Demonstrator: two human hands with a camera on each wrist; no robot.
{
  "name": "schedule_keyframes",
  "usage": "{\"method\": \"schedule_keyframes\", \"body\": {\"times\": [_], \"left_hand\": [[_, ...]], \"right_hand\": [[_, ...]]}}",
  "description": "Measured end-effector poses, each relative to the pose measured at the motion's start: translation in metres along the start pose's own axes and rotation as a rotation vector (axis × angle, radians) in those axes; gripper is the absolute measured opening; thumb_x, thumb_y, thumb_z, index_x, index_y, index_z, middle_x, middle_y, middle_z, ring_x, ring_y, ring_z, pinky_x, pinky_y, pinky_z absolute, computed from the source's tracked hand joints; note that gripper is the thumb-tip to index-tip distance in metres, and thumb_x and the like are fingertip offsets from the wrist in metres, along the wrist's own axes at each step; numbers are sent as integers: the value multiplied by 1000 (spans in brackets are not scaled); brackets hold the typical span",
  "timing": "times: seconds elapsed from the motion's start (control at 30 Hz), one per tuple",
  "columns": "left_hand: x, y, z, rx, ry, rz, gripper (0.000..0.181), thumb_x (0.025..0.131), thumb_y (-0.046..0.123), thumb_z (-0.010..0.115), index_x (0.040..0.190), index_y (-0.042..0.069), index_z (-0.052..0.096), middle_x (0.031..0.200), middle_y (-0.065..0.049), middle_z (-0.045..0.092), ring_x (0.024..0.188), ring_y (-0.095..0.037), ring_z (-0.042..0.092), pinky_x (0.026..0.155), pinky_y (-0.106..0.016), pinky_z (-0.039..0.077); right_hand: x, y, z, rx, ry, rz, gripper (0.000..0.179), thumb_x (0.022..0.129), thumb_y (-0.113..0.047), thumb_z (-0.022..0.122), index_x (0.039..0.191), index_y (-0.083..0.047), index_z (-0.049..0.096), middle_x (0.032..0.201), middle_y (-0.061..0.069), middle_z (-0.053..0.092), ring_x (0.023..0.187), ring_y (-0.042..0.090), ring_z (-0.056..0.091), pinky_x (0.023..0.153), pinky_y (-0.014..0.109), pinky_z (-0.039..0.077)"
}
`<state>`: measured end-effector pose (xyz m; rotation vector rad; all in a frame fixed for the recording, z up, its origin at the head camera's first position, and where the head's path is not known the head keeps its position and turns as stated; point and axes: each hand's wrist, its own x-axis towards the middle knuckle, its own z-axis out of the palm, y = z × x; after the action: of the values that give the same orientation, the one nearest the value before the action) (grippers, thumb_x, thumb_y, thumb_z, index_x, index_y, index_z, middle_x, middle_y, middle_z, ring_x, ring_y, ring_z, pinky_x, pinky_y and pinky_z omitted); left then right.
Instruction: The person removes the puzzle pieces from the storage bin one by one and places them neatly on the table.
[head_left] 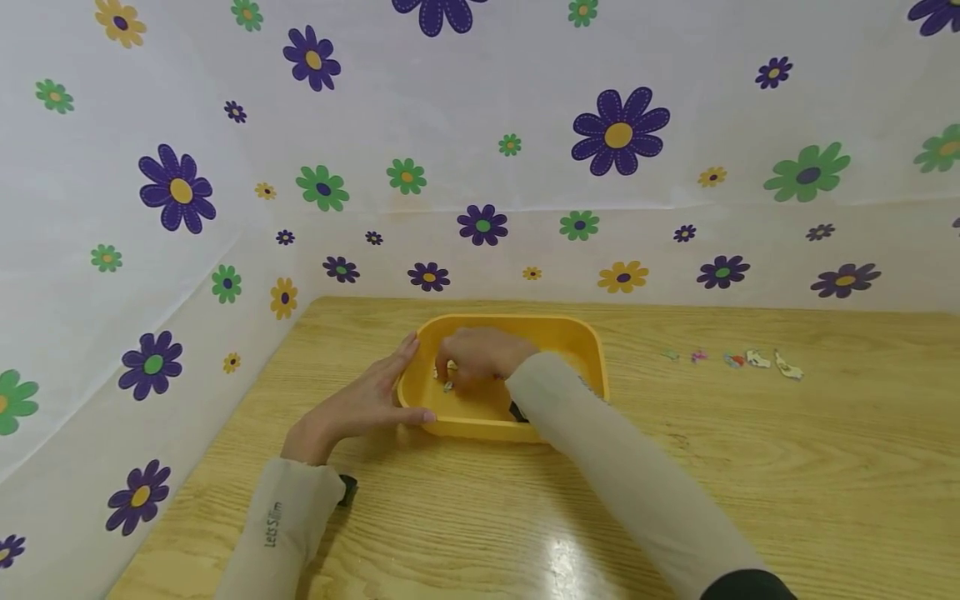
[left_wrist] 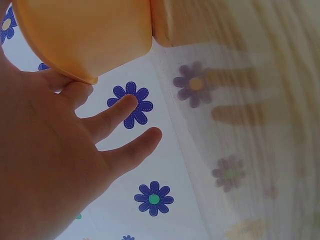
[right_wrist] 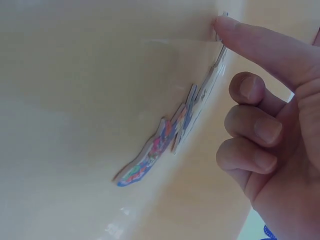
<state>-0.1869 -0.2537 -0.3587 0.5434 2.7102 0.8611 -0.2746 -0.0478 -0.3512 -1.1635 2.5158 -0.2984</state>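
A yellow plastic basin [head_left: 480, 427] stands on the wooden table. My left hand [head_left: 360, 404] spans its left end, thumb at the near rim and fingers along the outer wall. In the left wrist view, two fingers stretch out past the basin's rim [left_wrist: 75, 77]. Inside the basin, my right hand [head_left: 480, 354] reaches down among small flat printed cutouts [head_left: 447, 386]. In the right wrist view, several cutouts [right_wrist: 150, 155] lie in an overlapping row. One extended fingertip [right_wrist: 227, 22] meets the far end of that row, while three other fingers are curled. Whether it pinches a cutout I cannot tell.
To the right of the basin, several small cutouts lie in a row on the table [head_left: 675, 500], among them a pink one [head_left: 699, 356], a white one [head_left: 757, 358] and a long pale one [head_left: 787, 365]. Flower-patterned sheeting [head_left: 525, 183] rises behind and at the left.
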Motion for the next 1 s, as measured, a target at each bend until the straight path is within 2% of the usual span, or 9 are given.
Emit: {"method": "schedule_keyframes", "body": {"times": [0.13, 0.23, 0.43, 0.67, 0.9, 1.0], "left_hand": [[1, 0, 0, 12, 1, 7, 117, 84, 63, 73, 164, 9, 7, 170, -8, -1, 153, -40, 8, 120, -62, 12], [1, -2, 0, 21, 5, 11, 117, 84, 63, 73, 164, 10, 7, 170, -7, -1, 153, -39, 8, 120, -61, 13], [1, -4, 1, 15, 12, 19, 116, 84, 61, 74, 164, 9, 7, 170, -8, -1, 153, -39, 8, 120, -61, 13], [1, -4, 2, 13, 11, 27, 116, 85, 61, 73, 164, 8, 7, 170, -10, 0, 153, -39, 8, 120, -61, 12], [0, -4, 2, 8, 9, 22, 115, 85, 61, 73, 164, 10, 6, 170, -10, 0, 153, -40, 8, 119, -63, 12], [0, -3, 2, 5, 7, 17, 116, 85, 62, 73, 164, 11, 6, 170, -9, 0, 153, -41, 8, 119, -64, 13]], "right_hand": [[0, -3, 1, -37, 8, 19, 21, 94, -21, 74, 115, -20, 77, 115, -1, 67, 95, 18, 56, 90, 31, 51], [0, -5, 1, -69, 15, 7, 17, 94, -20, 75, 111, -20, 78, 113, -2, 69, 94, 17, 57, 91, 30, 51], [2, -7, 2, -125, 21, -17, 5, 92, -19, 76, 97, -18, 78, 106, -4, 70, 91, 14, 58, 88, 27, 51], [1, -5, 4, -158, 27, -28, 6, 93, -20, 75, 98, -16, 78, 101, -4, 69, 87, 14, 57, 85, 25, 52], [2, -5, 5, -133, 38, -40, 7, 95, -18, 71, 97, -14, 76, 89, -4, 65, 80, 14, 56, 76, 24, 50], [1, -6, 5, -135, 41, -28, 9, 97, -20, 69, 101, -13, 73, 89, -4, 63, 83, 14, 55, 78, 23, 49]]}}
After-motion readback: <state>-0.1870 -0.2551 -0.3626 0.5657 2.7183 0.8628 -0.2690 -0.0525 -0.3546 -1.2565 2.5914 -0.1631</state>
